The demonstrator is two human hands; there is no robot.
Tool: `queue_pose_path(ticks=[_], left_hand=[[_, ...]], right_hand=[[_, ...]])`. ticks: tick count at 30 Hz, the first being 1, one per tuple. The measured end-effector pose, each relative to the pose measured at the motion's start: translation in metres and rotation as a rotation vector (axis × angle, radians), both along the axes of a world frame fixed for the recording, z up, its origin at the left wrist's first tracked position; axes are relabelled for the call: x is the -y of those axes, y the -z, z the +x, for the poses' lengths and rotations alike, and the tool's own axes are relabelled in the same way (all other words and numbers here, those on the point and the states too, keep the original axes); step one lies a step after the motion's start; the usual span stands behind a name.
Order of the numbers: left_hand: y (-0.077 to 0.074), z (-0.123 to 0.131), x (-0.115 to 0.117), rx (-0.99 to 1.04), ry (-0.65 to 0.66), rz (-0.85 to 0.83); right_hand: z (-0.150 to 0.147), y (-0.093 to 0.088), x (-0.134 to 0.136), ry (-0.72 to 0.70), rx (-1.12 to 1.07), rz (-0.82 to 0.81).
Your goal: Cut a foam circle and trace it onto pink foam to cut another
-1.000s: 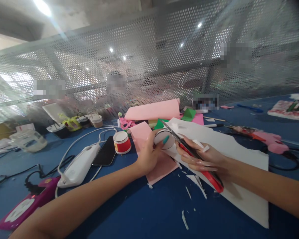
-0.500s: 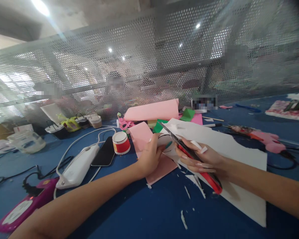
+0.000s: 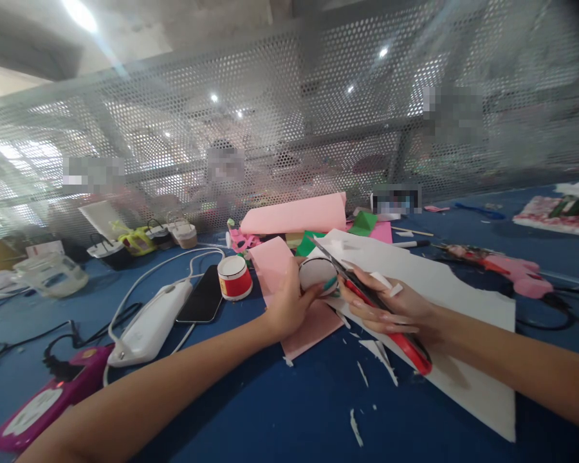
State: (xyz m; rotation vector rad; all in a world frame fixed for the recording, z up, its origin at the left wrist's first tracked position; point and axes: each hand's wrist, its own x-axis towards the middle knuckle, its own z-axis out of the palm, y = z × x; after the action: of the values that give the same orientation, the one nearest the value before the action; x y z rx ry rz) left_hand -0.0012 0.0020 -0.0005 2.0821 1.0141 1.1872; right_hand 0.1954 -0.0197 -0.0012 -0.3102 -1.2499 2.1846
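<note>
1. Red-and-black, the long-bladed utility knife [image 3: 361, 289] is gripped in the right hand [image 3: 400, 312], its bare blade slanting across the upper right edge of a white round piece with a dark-lined rim [image 3: 316, 275]. Whether steel touches rim I cannot tell; a slip here could nick that edge.

2. The left hand [image 3: 289, 302] grasps the white round piece, thumb on its face, in front of the pink paper sheet [image 3: 275, 257]. With thumb and blade so close, a sudden give in the material could send the edge into the thumb.

3. Small white scraps [image 3: 388, 283] sit among the right hand's fingers; they could spoil its hold and let the handle twist.

4. The large white sheet [image 3: 482, 360] lies close under the knife, so an overlong stroke could score it.

5. Thin white slivers [image 3: 354, 427] litter the blue tabletop [image 3: 299, 415]; one could stick to the round piece if it is set down among them.
</note>
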Motion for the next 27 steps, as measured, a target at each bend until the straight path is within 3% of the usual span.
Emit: queue_pose_path(ticks=[10, 16, 23, 27], left_hand=[[-0.0031, 0.0027, 0.0053, -0.137, -0.135, 0.028], [-0.0028, 0.0020, 0.0059, -0.029, -0.115, -0.017], [0.0005, 0.0014, 0.0026, 0.044, -0.135, -0.005], [-0.0035, 0.0035, 0.0062, -0.014, -0.220, 0.069]], right_hand=[[-0.0006, -0.0007, 0.0013, 0.010, 0.009, 0.003], [-0.0025, -0.0022, 0.0022, 0.022, -0.005, -0.010], [-0.0037, -0.0068, 0.0016, -0.081, -0.026, -0.023], [-0.0019, -0.0037, -0.0006, -0.128, -0.097, -0.027]])
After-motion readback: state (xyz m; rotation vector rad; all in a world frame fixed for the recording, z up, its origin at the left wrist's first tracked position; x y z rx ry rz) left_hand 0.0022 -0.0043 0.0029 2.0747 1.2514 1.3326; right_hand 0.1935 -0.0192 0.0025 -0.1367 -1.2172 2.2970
